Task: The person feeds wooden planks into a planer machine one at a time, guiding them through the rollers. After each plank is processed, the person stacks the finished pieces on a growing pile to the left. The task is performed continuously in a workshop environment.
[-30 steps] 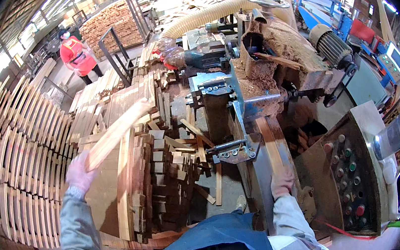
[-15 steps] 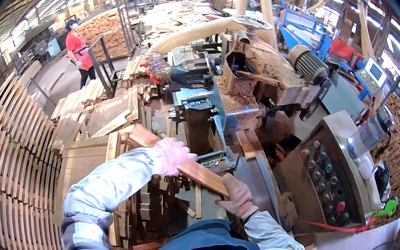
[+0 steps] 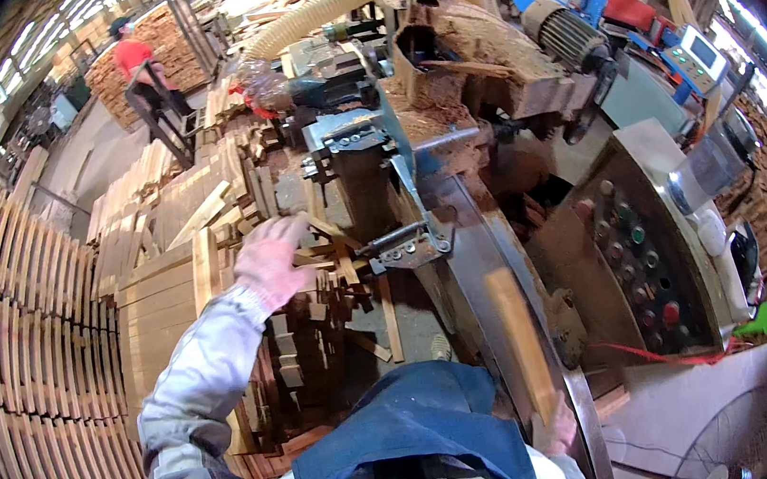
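Note:
My left hand (image 3: 274,264), gloved, reaches over the stacked wood on the left with its fingers apart and nothing in them. The wooden strip (image 3: 523,345) lies lengthwise on the narrow metal bed (image 3: 478,290) of a woodworking machine. At the strip's near end is my right hand (image 3: 554,427), closed round it, with part of the fingers hidden. Just below my left hand are piled short boards (image 3: 305,340). A metal clamp bracket (image 3: 408,246) sits beside the bed, between my two hands.
A control box (image 3: 639,256) with several buttons stands right of the bed. Sawdust covers the machine housing (image 3: 514,51), and a ribbed hose (image 3: 319,22) runs behind it. Slatted wood stacks (image 3: 31,369) rise at left. A person in red (image 3: 137,64) stands at the far left.
My left hand has let go of the strip and moved left. My right hand has brought the strip onto the metal bed and moved nearer me. The piece lying on the bed earlier is gone.

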Available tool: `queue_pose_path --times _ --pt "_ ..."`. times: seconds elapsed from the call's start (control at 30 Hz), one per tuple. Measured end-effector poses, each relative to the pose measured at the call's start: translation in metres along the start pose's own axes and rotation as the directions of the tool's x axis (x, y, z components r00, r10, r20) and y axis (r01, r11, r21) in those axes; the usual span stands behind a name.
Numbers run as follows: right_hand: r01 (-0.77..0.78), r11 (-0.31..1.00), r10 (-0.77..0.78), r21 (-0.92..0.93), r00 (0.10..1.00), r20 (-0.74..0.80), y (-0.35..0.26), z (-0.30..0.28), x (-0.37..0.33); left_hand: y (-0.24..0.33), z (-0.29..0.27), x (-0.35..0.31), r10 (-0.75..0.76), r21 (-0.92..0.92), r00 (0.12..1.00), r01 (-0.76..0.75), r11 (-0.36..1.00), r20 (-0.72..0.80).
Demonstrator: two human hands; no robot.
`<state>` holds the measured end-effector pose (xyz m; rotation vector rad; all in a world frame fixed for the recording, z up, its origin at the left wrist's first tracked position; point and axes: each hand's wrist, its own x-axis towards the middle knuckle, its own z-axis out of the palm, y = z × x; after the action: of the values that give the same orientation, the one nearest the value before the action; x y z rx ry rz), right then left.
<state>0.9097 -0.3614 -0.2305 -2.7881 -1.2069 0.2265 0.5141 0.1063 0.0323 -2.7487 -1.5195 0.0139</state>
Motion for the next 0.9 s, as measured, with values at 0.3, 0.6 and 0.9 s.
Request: queue_pose_path --times 0.3,0.6,0.9 --pt "-0.017 1.000 0.017 -0.001 0.991 -0.130 -0.031 0.025 0.078 -0.091 0.040 -0.118 -0.633 -0.027 0.749 0.649 0.760 0.196" --pt "0.135 0.986 -0.099 0.095 0.944 -0.315 -0.185 0.037 0.262 -0.100 0.100 -0.141 -0.771 -0.093 0.635 0.772 0.629 0.053" --pt "0.240 0.951 -0.195 0.193 0.954 -0.227 -0.170 0.015 0.204 -0.094 0.086 -0.134 -0.821 -0.079 0.555 0.832 0.550 0.131"
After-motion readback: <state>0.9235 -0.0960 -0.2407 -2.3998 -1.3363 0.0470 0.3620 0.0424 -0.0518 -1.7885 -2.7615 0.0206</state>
